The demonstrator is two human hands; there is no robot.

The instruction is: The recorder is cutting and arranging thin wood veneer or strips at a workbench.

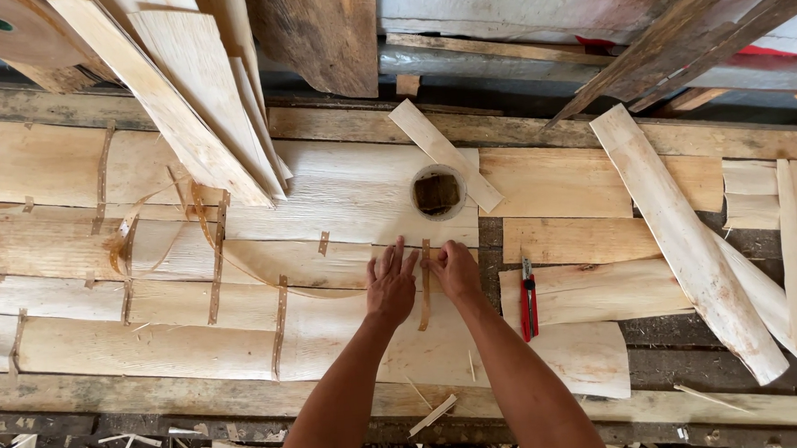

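Both hands press flat on a pale veneer sheet [331, 330] lying on the tabletop [76, 387], with a narrow brown strip [425, 287] running lengthwise between them. The left hand [389, 284] lies just left of the strip, its fingers [391, 257] spread and extended, palm down, gripping nothing. The right hand [457, 271] sits just right of the strip, fingers [437, 257] loosely curled, the tips touching the strip's upper end; whether they pinch it or only press it, I cannot tell.

To do this well, the strip likely needs even pressure from the fingertips along its whole length, kept straight over the seam beneath, with the left palm steadying the sheet so it does not slide.

Just beyond the fingertips stands a small round cup [438, 194] with something dark inside, and a pale slat [440, 152] leans across its rim. To the right of the right hand, near but apart, lies a red knife [528, 297]. Further brown strips [280, 323] already cross the sheet left of the left fingers.
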